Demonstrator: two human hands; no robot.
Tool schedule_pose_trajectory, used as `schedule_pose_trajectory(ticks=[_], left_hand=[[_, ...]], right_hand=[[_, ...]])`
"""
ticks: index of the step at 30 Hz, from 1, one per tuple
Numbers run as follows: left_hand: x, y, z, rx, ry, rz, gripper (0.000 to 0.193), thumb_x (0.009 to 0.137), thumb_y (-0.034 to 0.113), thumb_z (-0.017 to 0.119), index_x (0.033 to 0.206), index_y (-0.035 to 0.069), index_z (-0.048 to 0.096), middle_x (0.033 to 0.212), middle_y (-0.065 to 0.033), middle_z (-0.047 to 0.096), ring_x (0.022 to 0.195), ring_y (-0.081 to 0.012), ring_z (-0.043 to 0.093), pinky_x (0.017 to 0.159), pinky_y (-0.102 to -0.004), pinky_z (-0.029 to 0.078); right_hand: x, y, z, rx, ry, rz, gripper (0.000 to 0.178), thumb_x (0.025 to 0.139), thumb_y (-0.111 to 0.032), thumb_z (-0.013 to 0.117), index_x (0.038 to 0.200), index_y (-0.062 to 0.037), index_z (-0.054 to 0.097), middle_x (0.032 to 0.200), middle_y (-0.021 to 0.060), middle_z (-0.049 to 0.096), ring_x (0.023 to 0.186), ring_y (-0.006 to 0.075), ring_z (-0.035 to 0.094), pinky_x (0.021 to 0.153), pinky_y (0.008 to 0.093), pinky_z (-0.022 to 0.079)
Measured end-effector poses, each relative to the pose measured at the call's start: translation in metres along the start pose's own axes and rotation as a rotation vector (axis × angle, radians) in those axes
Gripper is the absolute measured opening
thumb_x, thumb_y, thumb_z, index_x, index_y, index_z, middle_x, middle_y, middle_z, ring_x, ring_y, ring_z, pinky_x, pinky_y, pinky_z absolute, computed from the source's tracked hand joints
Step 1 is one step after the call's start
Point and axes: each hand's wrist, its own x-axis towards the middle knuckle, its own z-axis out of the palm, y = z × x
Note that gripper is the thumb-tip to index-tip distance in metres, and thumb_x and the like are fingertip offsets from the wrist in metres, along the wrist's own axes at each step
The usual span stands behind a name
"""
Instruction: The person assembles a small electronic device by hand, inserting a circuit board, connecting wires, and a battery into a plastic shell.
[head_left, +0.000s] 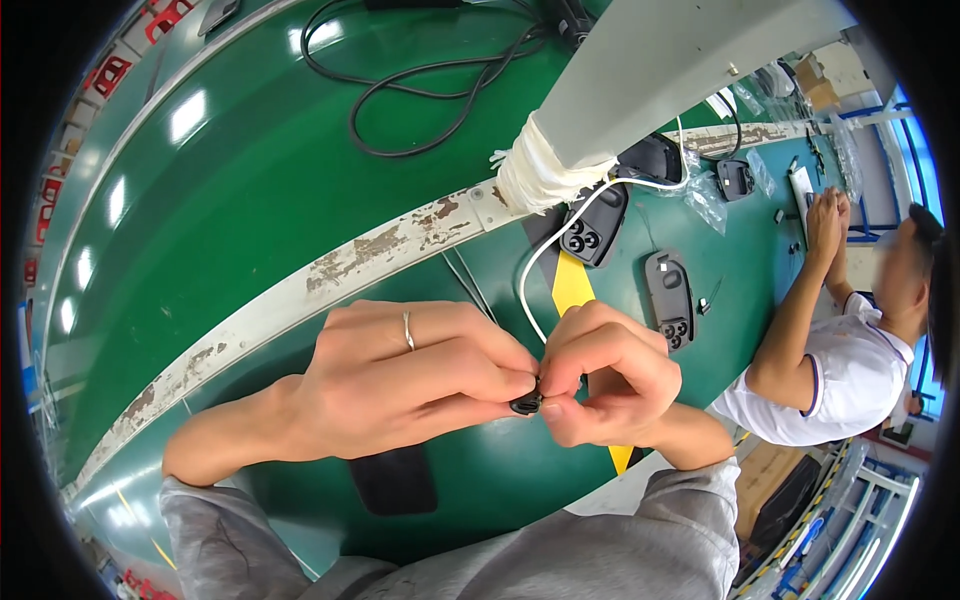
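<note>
In the middle of the frame, the left hand [405, 375] and the right hand [615, 375] are close together, both pinching a small black part [526, 402]. A flat black pad [393, 487] lies below them, at lower centre, on the green table [490, 470]. At right, another person in white [850, 375] is present.

We see a smooth, shiny table [230, 200], a rough strip [375, 246], wrinkly cloth [530, 172] near the top, and a plastic-looking bit [525, 403] mid-frame.
</note>
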Motion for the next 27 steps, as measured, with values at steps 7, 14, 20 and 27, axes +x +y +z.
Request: schedule_pose_trajectory(ticks=[7,14,20,27], left_hand=[[-0.0013,0.0010,-0.0007,0.054,-0.023,0.020,0.021,0.072,0.000,0.082,0.086,0.000,0.067,0.090,-0.0107,0.071,0.073,-0.0206,0.070,0.057,-0.0278,0.057],[0.0004,0.0024,-0.0069,0.023,-0.093,0.031,0.022,0.072,0.001,0.083,0.088,-0.001,0.067,0.091,-0.0133,0.072,0.079,-0.0225,0.074,0.062,-0.0278,0.061],[0.0004,-0.0007,0.0008,-0.014,0.003,0.029,0.019,0.070,-0.001,0.081,0.081,-0.001,0.066,0.089,-0.0109,0.071,0.070,-0.0206,0.070,0.054,-0.0286,0.057],[0.0009,0.0001,-0.0017,-0.055,-0.051,0.004,0.018,0.071,0.001,0.082,0.081,0.000,0.068,0.091,-0.0112,0.072,0.072,-0.0207,0.071,0.057,-0.0282,0.059]], right_hand=[[-0.0053,0.0007,-0.0004,-0.050,-0.049,-0.031,0.020,0.081,-0.005,0.076,0.087,0.0046,0.059,0.080,0.0100,0.060,0.062,0.0144,0.058,0.052,0.0244,0.045],[-0.0072,-0.0009,0.0013,-0.069,-0.039,-0.075,0.020,0.082,-0.005,0.076,0.087,0.0038,0.059,0.080,0.0095,0.059,0.062,0.0144,0.058,0.051,0.0243,0.046],[-0.0074,-0.0020,0.0025,-0.015,-0.022,-0.042,0.020,0.080,-0.002,0.077,0.088,0.0037,0.060,0.080,0.0093,0.060,0.061,0.0131,0.057,0.051,0.0240,0.044],[-0.0046,-0.0050,-0.0001,0.057,-0.032,-0.019,0.021,0.075,0.000,0.080,0.087,0.0019,0.063,0.077,0.0075,0.063,0.058,0.0112,0.056,0.049,0.0221,0.041]])
